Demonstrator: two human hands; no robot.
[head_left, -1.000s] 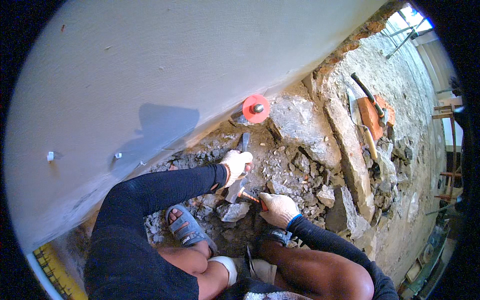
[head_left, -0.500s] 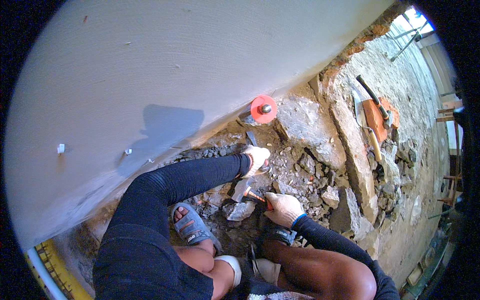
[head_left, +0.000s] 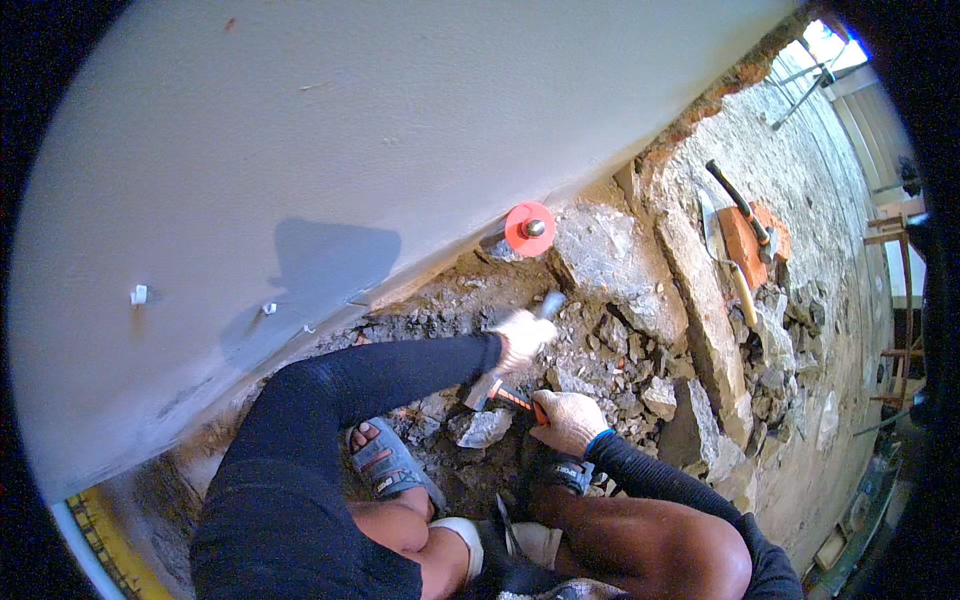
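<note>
Rubble (head_left: 610, 350): one chisel (head_left: 548, 306), one hammer (head_left: 500, 392), two hands.

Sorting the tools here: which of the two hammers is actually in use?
The orange-handled hammer gripped by the right hand, beside the left hand. The other, black-handled hammer, lies untouched on a brick.

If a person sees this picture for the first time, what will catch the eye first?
Probably the red disc at the foot of the grey wall. Below it, the left hand holds a chisel over rubble, and the right hand grips a hammer. A brick lies at right.
</note>
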